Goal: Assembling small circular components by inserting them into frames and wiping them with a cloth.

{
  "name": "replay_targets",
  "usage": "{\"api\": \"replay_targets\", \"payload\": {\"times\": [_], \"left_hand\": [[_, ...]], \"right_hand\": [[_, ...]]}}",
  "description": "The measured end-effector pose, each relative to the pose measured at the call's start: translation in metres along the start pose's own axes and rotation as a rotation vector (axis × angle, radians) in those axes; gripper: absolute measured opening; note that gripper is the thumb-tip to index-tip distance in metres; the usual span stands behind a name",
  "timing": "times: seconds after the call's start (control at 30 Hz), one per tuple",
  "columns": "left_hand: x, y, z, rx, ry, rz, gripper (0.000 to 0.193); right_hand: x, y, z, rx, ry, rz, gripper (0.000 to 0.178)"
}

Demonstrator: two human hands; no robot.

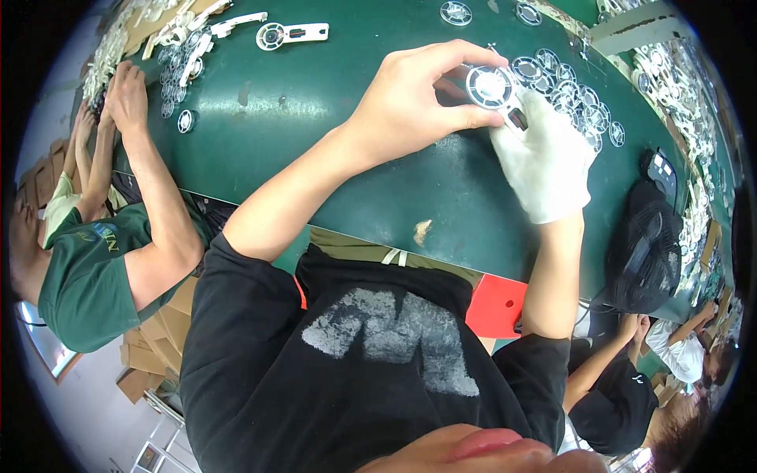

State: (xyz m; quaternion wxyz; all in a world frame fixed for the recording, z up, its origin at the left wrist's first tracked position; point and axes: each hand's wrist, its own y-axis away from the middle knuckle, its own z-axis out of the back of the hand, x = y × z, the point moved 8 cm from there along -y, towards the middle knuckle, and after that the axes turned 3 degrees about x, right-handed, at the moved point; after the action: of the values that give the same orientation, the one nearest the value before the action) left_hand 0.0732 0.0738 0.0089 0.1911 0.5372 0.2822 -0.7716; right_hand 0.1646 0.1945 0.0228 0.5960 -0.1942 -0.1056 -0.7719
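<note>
Over the green table [331,181] I hold a white plastic part with a round spoked ring [490,86] and a short slotted arm. My bare left hand [412,96] grips the ring's edge between thumb and fingers. In a white glove, my right hand [546,162] closes on the slotted arm; the glove hides some of it. Just beyond the glove lies a loose pile of silver spoked rings [587,110]. A similar white part with a ring and a slotted arm [292,34] rests at the far left of the table.
Two loose rings [456,13] [528,13] lie at the far side. More rings [172,83] and white parts [189,24] are heaped at the left. A black bag [646,244] sits at the right edge. A co-worker's arm [146,150] reaches in at left; other people sit at right.
</note>
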Motion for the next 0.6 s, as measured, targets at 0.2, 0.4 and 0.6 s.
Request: {"api": "replay_targets", "payload": {"times": [0.2, 0.4, 0.6], "left_hand": [[0.001, 0.001, 0.001, 0.002, 0.027, 0.01, 0.052], [-0.019, 0.001, 0.007, 0.013, -0.11, -0.237, 0.051], [-0.039, 0.011, -0.006, 0.094, -0.288, -0.598, 0.053]], "right_hand": [[0.003, 0.001, -0.002, -0.049, -0.065, 0.061, 0.033], [-0.006, 0.0, -0.014, 0.281, -0.578, 0.026, 0.028], [0.012, 0.001, -0.014, 0.475, -0.709, -0.023, 0.031]]}}
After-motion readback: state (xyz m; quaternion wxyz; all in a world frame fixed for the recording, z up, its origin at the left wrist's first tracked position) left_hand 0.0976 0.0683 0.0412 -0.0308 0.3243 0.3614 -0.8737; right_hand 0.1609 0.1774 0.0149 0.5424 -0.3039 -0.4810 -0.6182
